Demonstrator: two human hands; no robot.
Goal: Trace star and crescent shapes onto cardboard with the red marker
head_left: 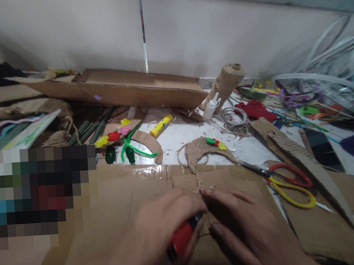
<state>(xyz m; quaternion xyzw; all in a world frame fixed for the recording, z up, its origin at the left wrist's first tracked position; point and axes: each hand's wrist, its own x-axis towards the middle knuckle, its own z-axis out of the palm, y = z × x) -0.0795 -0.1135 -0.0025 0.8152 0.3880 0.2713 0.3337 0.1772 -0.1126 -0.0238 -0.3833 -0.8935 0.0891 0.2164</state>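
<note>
My left hand [170, 217] is closed around a red and black tool [183, 237] whose kind I cannot make out. Close on its right, my right hand [245, 224] has its thumb and fingers bent at a small cardboard piece [205, 224] with twine; the contact is blurred. A frayed twine end [200, 185] shows just above the fingertips. Beyond the hands lies a crescent wrapped in twine [196, 151], with green, red and yellow flowers on it. Scissors [288, 181] with one red and one yellow handle lie to the right. Beneath the hands is a cardboard sheet [124, 207].
A glue stick [161, 125], a glue bottle [212, 107] and a twine roll [226, 83] stand or lie behind. A long cardboard box [117, 90] runs along the wall. Cardboard strips [304, 160], a phone [323, 149] and coiled wire [326, 75] are at the right.
</note>
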